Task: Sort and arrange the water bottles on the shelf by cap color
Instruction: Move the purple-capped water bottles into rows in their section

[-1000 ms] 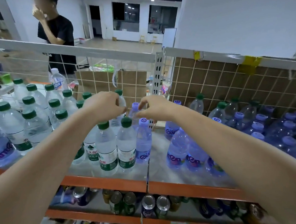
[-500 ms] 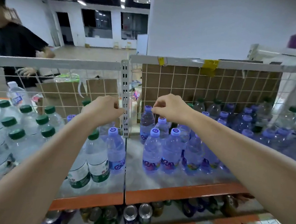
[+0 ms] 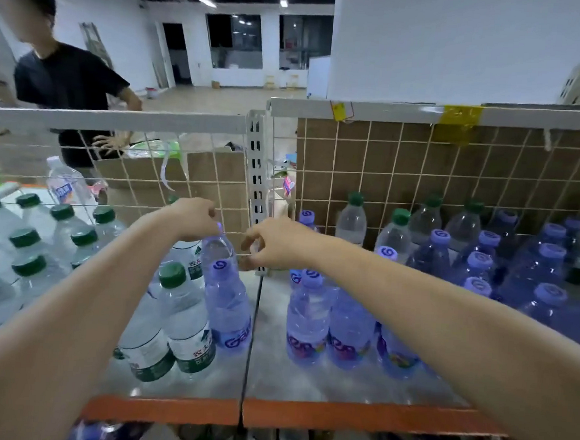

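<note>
Centre frame, the left hand (image 3: 195,218) pinches the purple cap of a blue-tinted bottle (image 3: 216,249) among green-capped bottles (image 3: 186,315); the right hand (image 3: 273,241) curls empty — labels too blurred to read.

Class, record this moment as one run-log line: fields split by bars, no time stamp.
left hand: grips neck of clear purple-capped plastic bottle | right hand: curled by white shelf post, contents unclear | green-capped bottles left bay
</note>
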Demonstrator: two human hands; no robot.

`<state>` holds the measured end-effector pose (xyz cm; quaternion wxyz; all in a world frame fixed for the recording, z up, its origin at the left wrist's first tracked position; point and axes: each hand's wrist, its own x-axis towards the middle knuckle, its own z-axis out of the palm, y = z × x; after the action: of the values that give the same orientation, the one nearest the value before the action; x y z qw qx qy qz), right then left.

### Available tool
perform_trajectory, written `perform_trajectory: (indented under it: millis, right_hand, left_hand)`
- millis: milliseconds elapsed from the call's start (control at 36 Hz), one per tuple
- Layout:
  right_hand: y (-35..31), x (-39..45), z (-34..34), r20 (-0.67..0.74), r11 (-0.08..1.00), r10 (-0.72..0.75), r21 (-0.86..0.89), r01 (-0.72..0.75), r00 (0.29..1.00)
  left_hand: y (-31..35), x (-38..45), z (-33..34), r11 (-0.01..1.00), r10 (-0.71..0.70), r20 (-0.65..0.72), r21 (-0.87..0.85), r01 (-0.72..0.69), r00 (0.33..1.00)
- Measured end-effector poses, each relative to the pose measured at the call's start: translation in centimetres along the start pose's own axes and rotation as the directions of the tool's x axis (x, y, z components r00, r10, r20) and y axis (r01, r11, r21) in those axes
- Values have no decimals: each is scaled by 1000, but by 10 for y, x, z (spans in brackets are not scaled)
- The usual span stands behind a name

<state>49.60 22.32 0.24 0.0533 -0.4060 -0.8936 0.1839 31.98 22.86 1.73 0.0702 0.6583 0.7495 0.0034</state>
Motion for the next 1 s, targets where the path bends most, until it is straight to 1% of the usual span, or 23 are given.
perform_trajectory:
  millis: [83, 222, 306, 417, 556, 611, 694, 806, 917, 1000]
  right_hand:
    - [-5, 11, 11, 43, 997, -65, -28, 66, 997]
    - [-11, 31, 29, 107, 991, -81, -99, 91, 991]
    - [-14, 41, 39, 103, 990, -49, -124, 62, 993]
    - [-17, 45, 45, 75, 995, -55, -83, 61, 996]
    - [-17, 47, 33, 60, 987, -63, -143, 71, 996]
    - [-14, 47, 28, 47, 993, -31, -111, 37, 998]
    - [-8, 42, 12, -15, 998, -8, -67, 7, 1000]
    - [-3, 27, -26, -94, 998, 57, 22, -55, 994]
    - [4, 7, -67, -219, 985, 128, 141, -98, 967]
    - [10, -10, -93, -370, 973, 176, 205, -105, 912]
  left_hand:
    - [-1, 10, 4, 999, -2, 60, 38, 0, 998]
    - [2, 26, 4, 999, 14, 170, 44, -22, 985]
    - [3, 35, 5, 1000, 28, 249, -17, -25, 968]
    - [-1, 43, 11, 998, 59, 289, 0, -61, 955]
    - [-9, 53, 13, 994, 111, 241, -10, -112, 964]
    - [-9, 55, 12, 990, 136, 249, -8, -138, 959]
    - [-7, 57, 6, 983, 177, 251, -4, -182, 952]
    - [4, 59, -17, 965, 261, 241, -38, -260, 935]
    - [17, 58, -50, 947, 319, 146, -84, -310, 936]
    - [32, 51, -76, 928, 343, 11, -162, -337, 939]
